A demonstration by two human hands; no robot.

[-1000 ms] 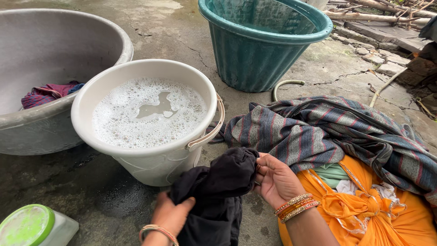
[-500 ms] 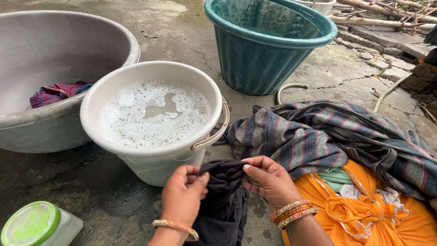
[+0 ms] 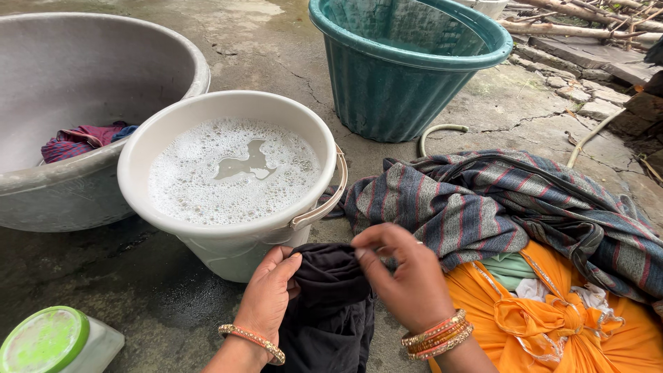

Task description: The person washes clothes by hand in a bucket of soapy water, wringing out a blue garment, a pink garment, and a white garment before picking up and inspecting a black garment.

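1. A person's left hand (image 3: 271, 298) and right hand (image 3: 404, 280) bunch up a black cloth (image 3: 330, 304) just in front of a white bucket (image 3: 228, 242) full of soapy water.
2. The fingers (image 3: 289, 266) of the left hand are closed around the cloth's upper edge; the right hand's fingers (image 3: 369, 238) are curled and pinch the same edge from the other side.
3. The rest of the black cloth hangs down between the two wrists, close to the bucket's front wall.
4. Right of the bucket lies a striped grey shawl (image 3: 497, 200), and an orange cloth bundle (image 3: 552, 324) sits against its near edge on the concrete floor (image 3: 138, 290).
5. Left of the bucket stands a wide grey basin (image 3: 41, 193) holding a red and blue garment (image 3: 83, 139).
6. Behind the bucket stands a teal tub (image 3: 400, 83); a green-lidded jar (image 3: 55, 342) is near the bucket's front left.
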